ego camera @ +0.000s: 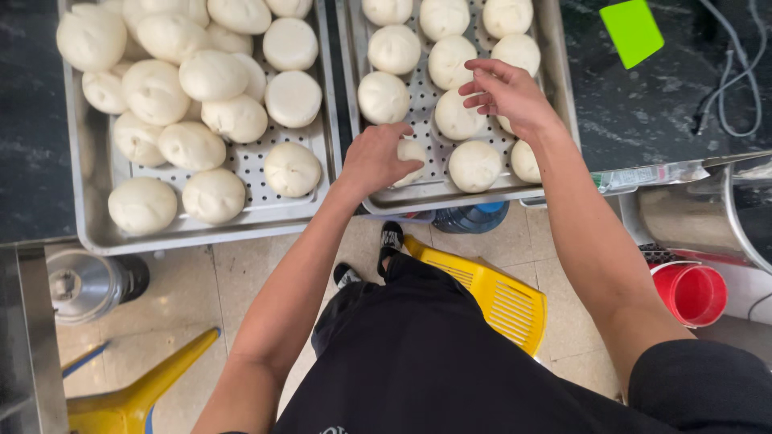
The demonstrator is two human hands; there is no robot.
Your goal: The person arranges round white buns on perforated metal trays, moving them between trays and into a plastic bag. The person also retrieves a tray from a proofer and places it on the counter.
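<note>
Dark marbled stone desk (659, 112), glossy, carries two perforated steel trays side by side, both overhanging its front edge above a beige tile floor (241, 281). Left tray (96, 233): rectangular, shiny, raised rim, crowded with smooth round white dough buns (213, 76), matte, some piled on each other at the far end. Right tray (547, 72): same perforated metal, buns in looser rows, mostly apart or just touching. Yellow slotted plastic stool (507, 305) on the floor under the right tray, a second yellow stool leg (137, 394) lower left. Red plastic bucket (696, 293) lower right beside a curved steel pot (700, 213); round metal canister (80, 285) on the floor at left. Flat green square card (633, 30) on the desk top right, grey cables near it. Left hand (374, 157) sits at the near left corner of the right tray, fingers curled around a small bun (412, 153), gripping it, bun partly hidden by the hand. Right hand (507, 92) hovers over the middle of the right tray, fingers loosely bent and spread, holding nothing, just above a bun (457, 119).
</note>
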